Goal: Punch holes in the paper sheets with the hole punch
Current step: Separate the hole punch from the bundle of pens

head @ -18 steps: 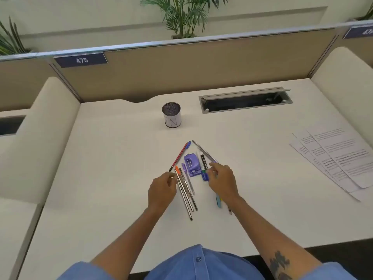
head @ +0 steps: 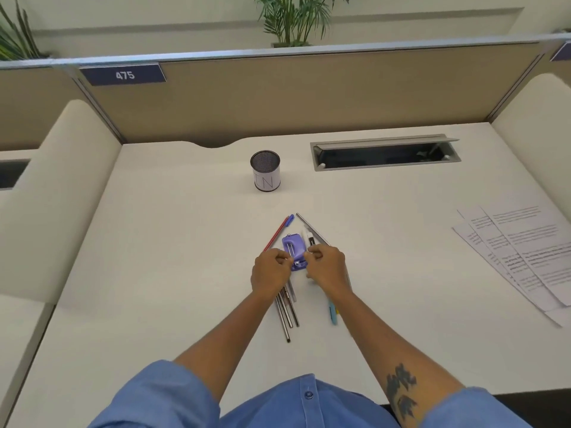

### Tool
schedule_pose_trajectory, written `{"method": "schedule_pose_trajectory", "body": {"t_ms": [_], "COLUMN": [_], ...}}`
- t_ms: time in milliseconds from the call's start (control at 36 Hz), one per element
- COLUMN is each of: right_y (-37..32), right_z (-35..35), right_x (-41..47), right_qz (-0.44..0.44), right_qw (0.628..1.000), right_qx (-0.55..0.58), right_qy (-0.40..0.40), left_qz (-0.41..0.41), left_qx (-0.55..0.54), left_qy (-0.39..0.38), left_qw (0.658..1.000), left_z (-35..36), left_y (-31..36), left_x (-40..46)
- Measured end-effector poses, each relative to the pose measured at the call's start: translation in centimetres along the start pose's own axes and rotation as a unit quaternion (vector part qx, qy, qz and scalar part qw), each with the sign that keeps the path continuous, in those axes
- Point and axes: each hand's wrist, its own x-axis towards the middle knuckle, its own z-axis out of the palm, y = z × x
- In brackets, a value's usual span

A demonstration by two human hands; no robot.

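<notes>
I read "475" on the divider tag [head: 124, 75]; my left hand [head: 270, 273] and right hand [head: 326, 267] pinch the hole punch [head: 295, 247], fingers clamped, pens [head: 285, 313] half hidden beneath.

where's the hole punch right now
In the head view the purple hole punch sits mid-desk among the pens, between the left hand and right hand, whose fingertips touch it.

Hole punch [head: 294, 250]: small, purple plastic body with metal fittings on the upward-facing side. It sits near the desk's centre, among scattered pens, long axis running away from the viewer, its near end between two hands. Paper sheets [head: 522, 254]: several white printed pages, fanned and overlapping, lying flat at the desk's right edge, well apart from the punch.
</notes>
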Motion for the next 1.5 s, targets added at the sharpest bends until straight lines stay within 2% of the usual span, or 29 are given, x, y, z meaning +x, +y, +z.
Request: {"method": "schedule_pose_trajectory", "body": {"t_ms": [389, 694, 1028, 1500], "right_y": [-0.1, -0.1, 1.9, 10.4], "right_z": [0.6, 0.2, -4.8, -14.0], "right_x": [1.4, 0.4, 0.2, 0.9], "right_qz": [0.096, 0.077, 0.055, 0.121], "right_qw": [0.990, 0.983, 0.982, 0.968], "right_qx": [0.104, 0.155, 0.180, 0.211], "right_qy": [-0.023, -0.059, 0.000, 0.059], "left_qz": [-0.010, -0.005, 0.049, 0.067], "left_qx": [0.007, -0.013, -0.005, -0.004], "left_qy": [0.006, 0.037, 0.020, -0.060], "left_qw": [1.000, 0.999, 0.999, 0.996], "left_z": [0.8, 0.9, 4.1, 15.8], "left_y": [-0.4, -0.2, 3.7, 7.4], "left_x": [1.0, 0.2, -1.0, -3.9]}}
